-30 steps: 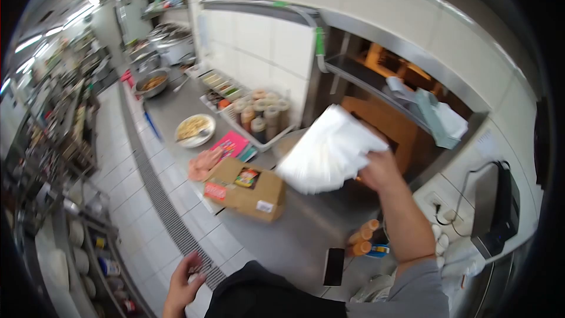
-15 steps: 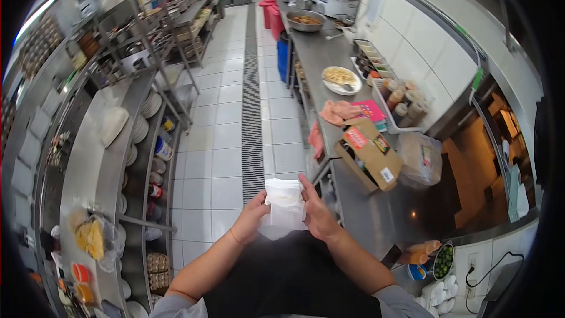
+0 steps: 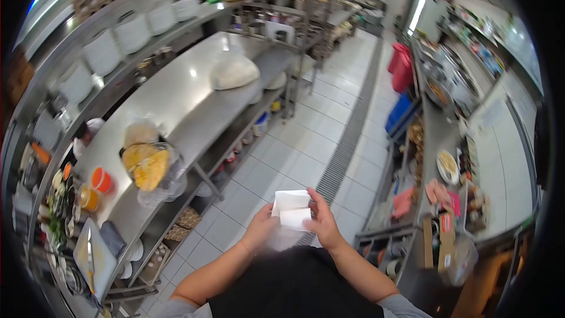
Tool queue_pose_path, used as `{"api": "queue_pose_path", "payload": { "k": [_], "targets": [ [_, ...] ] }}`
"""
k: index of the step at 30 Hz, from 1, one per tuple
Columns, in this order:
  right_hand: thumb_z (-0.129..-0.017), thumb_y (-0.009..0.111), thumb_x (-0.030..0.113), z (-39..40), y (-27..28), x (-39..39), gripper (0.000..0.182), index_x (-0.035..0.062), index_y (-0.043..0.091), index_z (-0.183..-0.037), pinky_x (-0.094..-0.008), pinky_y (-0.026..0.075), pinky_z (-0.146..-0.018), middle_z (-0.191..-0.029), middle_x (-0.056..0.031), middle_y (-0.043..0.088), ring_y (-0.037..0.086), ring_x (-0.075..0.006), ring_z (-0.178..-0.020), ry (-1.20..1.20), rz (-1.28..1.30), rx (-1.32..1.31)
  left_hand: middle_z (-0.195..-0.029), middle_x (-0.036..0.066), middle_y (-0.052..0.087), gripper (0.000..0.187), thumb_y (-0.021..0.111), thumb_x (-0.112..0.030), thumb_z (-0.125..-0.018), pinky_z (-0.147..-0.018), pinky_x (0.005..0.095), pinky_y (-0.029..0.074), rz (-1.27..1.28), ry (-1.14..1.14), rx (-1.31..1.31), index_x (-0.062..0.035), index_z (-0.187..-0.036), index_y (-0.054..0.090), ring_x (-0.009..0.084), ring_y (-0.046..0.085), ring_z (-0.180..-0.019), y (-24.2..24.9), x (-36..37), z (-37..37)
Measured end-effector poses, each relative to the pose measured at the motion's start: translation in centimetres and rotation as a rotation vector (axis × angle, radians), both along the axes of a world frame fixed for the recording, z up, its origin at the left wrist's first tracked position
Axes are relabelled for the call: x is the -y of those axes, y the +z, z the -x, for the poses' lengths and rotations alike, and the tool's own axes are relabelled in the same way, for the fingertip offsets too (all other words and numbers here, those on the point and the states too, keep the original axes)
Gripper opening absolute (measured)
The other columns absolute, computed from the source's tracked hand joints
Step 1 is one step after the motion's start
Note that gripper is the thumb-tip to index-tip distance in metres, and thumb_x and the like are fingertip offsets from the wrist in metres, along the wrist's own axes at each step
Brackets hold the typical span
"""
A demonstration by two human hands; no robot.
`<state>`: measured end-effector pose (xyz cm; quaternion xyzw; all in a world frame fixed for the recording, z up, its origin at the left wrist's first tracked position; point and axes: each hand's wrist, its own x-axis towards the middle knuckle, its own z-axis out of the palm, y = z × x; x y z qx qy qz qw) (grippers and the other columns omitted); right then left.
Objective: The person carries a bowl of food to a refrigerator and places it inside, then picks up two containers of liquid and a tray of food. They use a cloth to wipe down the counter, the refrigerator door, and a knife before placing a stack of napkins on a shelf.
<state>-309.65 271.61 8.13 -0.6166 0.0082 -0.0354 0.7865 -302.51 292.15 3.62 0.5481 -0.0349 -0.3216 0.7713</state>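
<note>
In front of my apron I hold a small stack of white folded paper napkins [image 3: 292,201], with a blurred translucent whitish layer hanging beneath it. My left hand [image 3: 261,228] is closed on the stack's left edge, its fingers smeared by motion. On the other side my right hand [image 3: 325,224] grips the right edge, thumb on the front and fingers behind. Both hands are over the tiled floor, away from the counters.
A steel counter [image 3: 176,97] on the left bears a plastic bag of yellow flat food [image 3: 146,168], a red container [image 3: 102,180] and a knife [image 3: 90,259] on a cutting board [image 3: 100,247]. An open cardboard box [image 3: 438,241] sits on the right counter. A floor drain [image 3: 347,147] runs between.
My view has swung left, bringing more of the left counter and its cutting board into sight. The napkins remain in both hands, and their top now looks more unfolded.
</note>
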Motion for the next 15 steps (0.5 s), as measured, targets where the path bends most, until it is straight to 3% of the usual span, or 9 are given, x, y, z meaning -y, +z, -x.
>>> {"api": "queue_pose_path", "payload": {
  "k": [1,2,5,6,9,10,13,14,15],
  "targets": [
    [-0.083,0.086,0.021,-0.9,0.1,-1.0,0.099,-0.0004,0.03,-0.161,-0.0454,0.033,-0.122,-0.168,-0.023,0.025,0.03,-0.0342,-0.155,0.11,0.058,0.049,-0.131,0.015,0.064,0.054,0.063,-0.014,-0.095,-0.099,0.035,0.054,0.053,0.052,-0.1,0.0044,-0.145,0.049,0.0233,0.065,-0.116,-0.3,-1.6,-0.8],
    [-0.072,0.091,0.022,-2.2,0.5,-1.7,0.114,0.0052,0.026,-0.165,-0.0479,0.031,-0.123,-0.169,-0.0236,0.022,0.029,-0.0371,-0.155,0.177,0.316,0.121,-0.128,0.016,0.065,0.054,0.059,-0.012,-0.094,-0.095,0.0358,0.056,0.024,0.123,-0.189,0.0041,-0.145,0.05,0.0244,0.067,-0.112,1.4,-2.8,-1.2],
    [-0.073,0.09,0.021,-6.1,3.0,-4.9,0.109,0.0065,0.03,-0.163,-0.0495,0.031,-0.123,-0.169,-0.0281,0.018,0.028,-0.0429,-0.155,0.343,0.691,0.319,-0.126,0.016,0.066,0.055,0.057,-0.01,-0.093,-0.093,0.0359,0.057,0.056,0.193,-0.214,0.0034,-0.146,0.05,0.0241,0.068,-0.109,0.9,-6.9,-2.7],
    [-0.074,0.091,0.029,-7.7,2.3,-5.9,0.101,0.0053,0.041,-0.158,-0.0522,0.033,-0.122,-0.169,-0.03,0.019,0.031,-0.0458,-0.153,0.388,0.631,0.361,-0.126,0.016,0.066,0.056,0.058,-0.009,-0.092,-0.093,0.0358,0.057,0.043,0.25,-0.193,0.0035,-0.146,0.049,0.024,0.068,-0.109,0.8,-8.0,-3.1],
    [-0.076,0.09,0.029,-12.9,1.0,-8.5,0.09,0.0051,0.049,-0.152,-0.051,0.034,-0.121,-0.168,-0.0291,0.022,0.038,-0.0455,-0.149,0.405,0.605,0.428,-0.127,0.015,0.066,0.057,0.06,-0.006,-0.091,-0.095,0.0355,0.056,-0.021,0.412,-0.122,0.0039,-0.146,0.049,0.0235,0.068,-0.11,0.9,-10.2,-3.8],
    [-0.082,0.086,0.021,-14.5,1.9,-9.5,0.075,0.0052,0.054,-0.149,-0.0477,0.038,-0.119,-0.165,-0.027,0.03,0.044,-0.0395,-0.146,0.408,0.584,0.444,-0.128,0.015,0.066,0.058,0.061,-0.005,-0.09,-0.096,0.0354,0.055,-0.056,0.462,-0.091,0.0043,-0.146,0.049,0.0232,0.067,-0.111,1.3,-10.9,-4.1],
    [-0.089,0.08,0.01,-19.2,-0.3,-13.4,0.068,0.0036,0.05,-0.15,-0.0416,0.045,-0.113,-0.158,-0.0222,0.041,0.05,-0.0301,-0.141,0.45,0.302,0.279,-0.13,0.013,0.065,0.058,0.063,-0.002,-0.089,-0.103,0.0345,0.051,-0.204,0.604,0.013,0.004,-0.145,0.049,0.0218,0.064,-0.118,2.2,-12.6,-4.9],
    [-0.095,0.072,0.005,-20.2,-0.3,-15.0,0.057,0.0007,0.05,-0.148,-0.0358,0.047,-0.109,-0.148,-0.0159,0.052,0.054,-0.0238,-0.134,0.457,0.221,0.085,-0.132,0.012,0.065,0.058,0.064,-0.001,-0.089,-0.106,0.0341,0.049,-0.26,0.648,0.053,0.0037,-0.145,0.049,0.0212,0.063,-0.121,2.4,-12.9,-5.4],
    [-0.096,0.072,0.006,-21.7,-0.8,-16.4,0.057,0.0005,0.049,-0.148,-0.0354,0.047,-0.109,-0.145,-0.0147,0.054,0.055,-0.0229,-0.132,0.487,0.145,0.021,-0.132,0.013,0.064,0.06,0.065,-0.002,-0.089,-0.106,0.0345,0.049,-0.265,0.705,0.07,0.0041,-0.146,0.048,0.0215,0.063,-0.121,2.4,-13.1,-5.7]
  ]
}}
